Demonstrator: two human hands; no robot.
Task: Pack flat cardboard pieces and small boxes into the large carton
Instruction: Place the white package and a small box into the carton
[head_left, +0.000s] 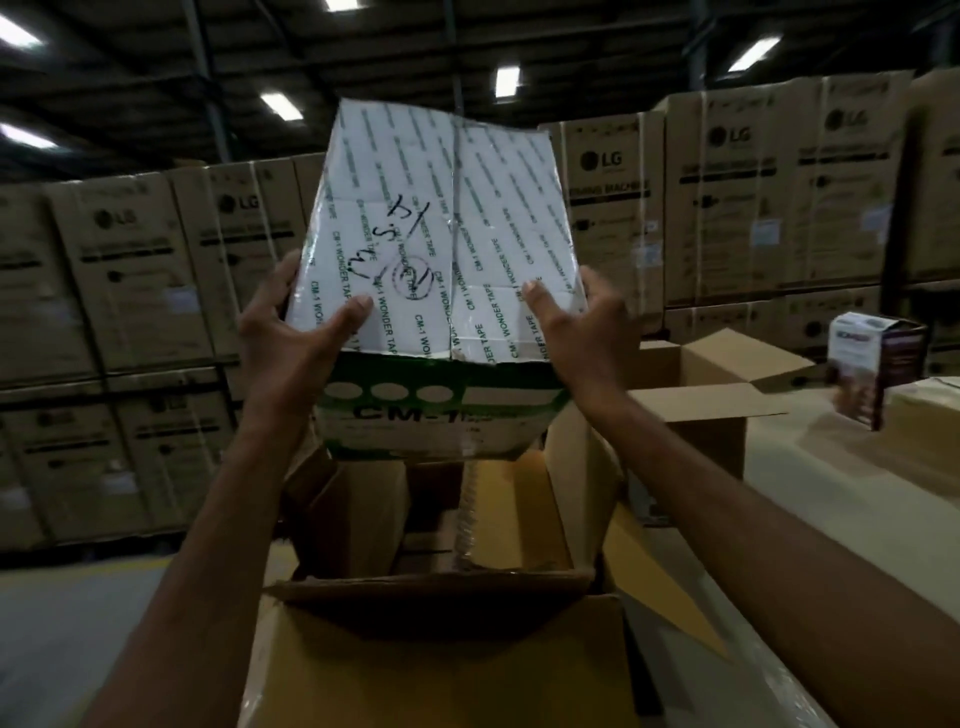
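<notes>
Head view. Mid-task, partly packed by the look of it.

Held up above the open large brown corrugated carton (441, 649): a white-and-green printed small cardboard box (441, 270), tape-brand lettering across its top, handwritten marks in black, tilted with the top face toward the camera. Left hand (291, 343) clamped on its left side, thumb over the top face; right hand (582, 332) clamped on the right side, thumb likewise on top. Both gripping, box clear of the carton and not yet in.

Inside the carton: several flat brown cardboard pieces (514, 514) standing on edge, one with its corrugated edge showing near the middle, plus darker brown pieces on the left. Exact count unclear, floor of the carton hidden. Near flap folded inward, right flap standing out. Room left at the top, judging from the gap under the held box.

Far right: second open brown carton (727, 374), flaps up, contents not visible. Further right, a small white-and-maroon printed retail box (872, 364) standing on a pale covered table (831, 493), apparently still to pack.

Background: stacked brown appliance cartons (727, 192) wall to wall, not part of the job.

Left to do, as judged: lower the held box in, add the retail box, close flaps.
</notes>
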